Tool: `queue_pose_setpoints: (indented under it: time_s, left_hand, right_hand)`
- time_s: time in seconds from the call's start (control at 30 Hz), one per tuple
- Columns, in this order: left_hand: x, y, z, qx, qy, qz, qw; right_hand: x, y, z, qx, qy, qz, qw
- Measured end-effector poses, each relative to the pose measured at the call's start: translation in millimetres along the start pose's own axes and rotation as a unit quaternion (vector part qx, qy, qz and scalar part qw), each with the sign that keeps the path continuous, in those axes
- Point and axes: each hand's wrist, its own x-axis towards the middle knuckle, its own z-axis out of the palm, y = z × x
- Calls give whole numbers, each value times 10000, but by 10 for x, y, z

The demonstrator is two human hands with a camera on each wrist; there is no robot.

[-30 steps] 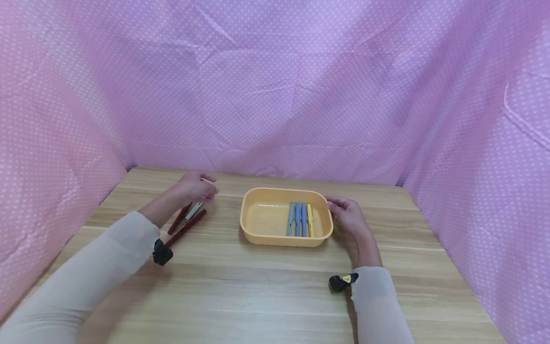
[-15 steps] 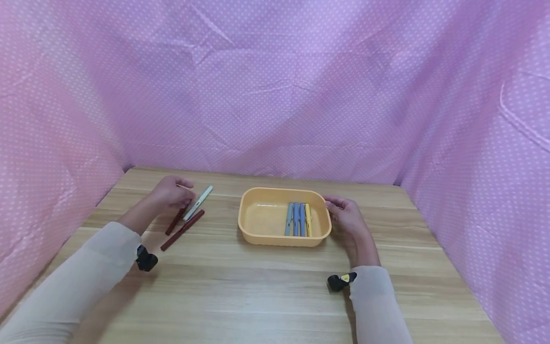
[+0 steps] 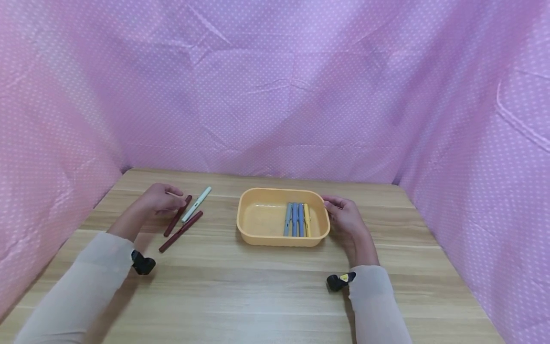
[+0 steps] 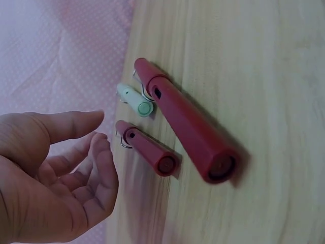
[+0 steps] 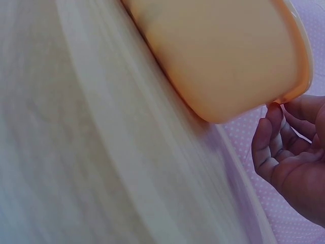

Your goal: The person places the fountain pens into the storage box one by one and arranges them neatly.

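Note:
My left hand (image 3: 161, 198) hovers at the left of the table beside the nearer-to-it dark red pen (image 3: 178, 216). Its fingers are loosely bent, and the left wrist view shows nothing between thumb and fingers. A pale green pen (image 3: 196, 204) and a second dark red pen (image 3: 181, 231) lie just right of that one. My right hand (image 3: 347, 217) pinches the right rim of a yellow plastic tray (image 3: 262, 239), thumb and fingertips meeting at its lip (image 5: 297, 94). Inside the tray, at its right side, lie a grey-green pen (image 3: 288, 220), two blue pens (image 3: 294, 220) and a yellow pen (image 3: 307, 220).
The wooden table (image 3: 240, 296) carries the tray near its middle. Pink dotted cloth (image 3: 275, 95) hangs behind the table and along both sides. A small black camera (image 3: 142, 263) is strapped to the left wrist, another black camera (image 3: 337, 282) to the right.
My left hand has drawn back leftward from above the pens, uncovering the pale green pen and more of the dark red ones. My right hand has stayed at the tray rim.

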Motion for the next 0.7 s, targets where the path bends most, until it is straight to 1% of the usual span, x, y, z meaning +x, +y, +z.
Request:
queue_pose_setpoints:
  time_s: [0.07, 0.2, 0.3, 0.43, 0.6, 0.7]
  left_hand:
    - [-16, -21, -2, 43, -27, 2, 10000]
    - [-60, -41, 21, -32, -14, 28, 10000]
    - [-105, -48, 56, -142, 66, 30, 9999]
    - [-160, -63, 102, -148, 184, 7, 9997]
    - [-196, -83, 152, -9, 335, 89, 9994]
    - [-214, -89, 183, -74, 384, 65, 9992]
  right_hand:
    - [-3, 1, 0, 33, -16, 8, 10000]
    - [-9, 9, -2, 303, -58, 101, 9995]
    - [-19, 12, -6, 322, -46, 132, 9994]
    - [-34, 12, -15, 192, -38, 121, 9997]
    - [-41, 24, -26, 428, -31, 248, 9988]
    - [-48, 20, -33, 554, -18, 321, 9979]
